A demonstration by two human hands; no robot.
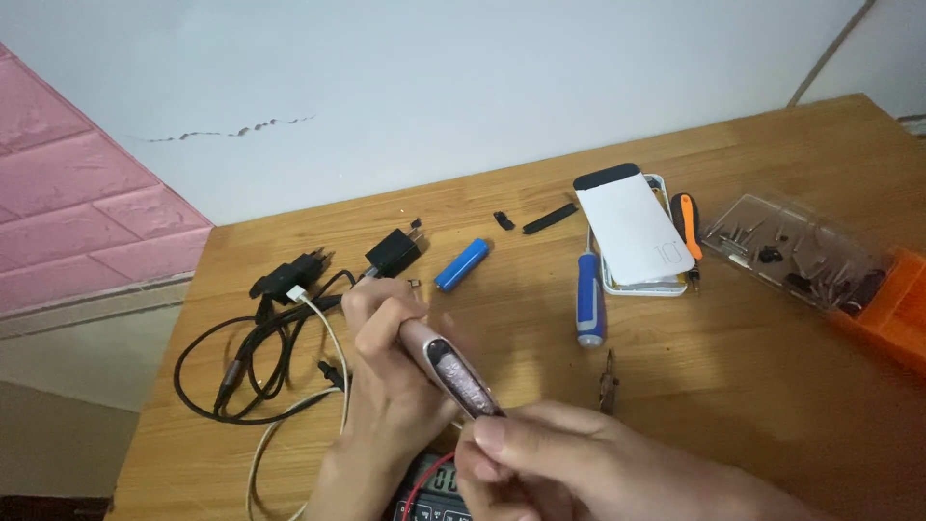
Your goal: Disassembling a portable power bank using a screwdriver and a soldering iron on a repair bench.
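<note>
Both hands meet low centre over a wooden table (791, 386). The left hand (386, 386) has its fingers curled shut round the butt of a slim pen-shaped tool (453, 371) with a clear window mid-body; the right hand (540, 463) pinches the tip end w/ thumb and forefinger closed on it. The tool looks light, rigid, smooth plastic, prob a bit slippery, w/ a fragile window, so a grip on the solid ends seems best. At 6 o'clock under the hands sits a meter w/ red lead (434, 487). At 12 lies a blue cylindrical battery (461, 264), at 2 a white power bank (632, 229), at 9 black cables (251, 357).
</note>
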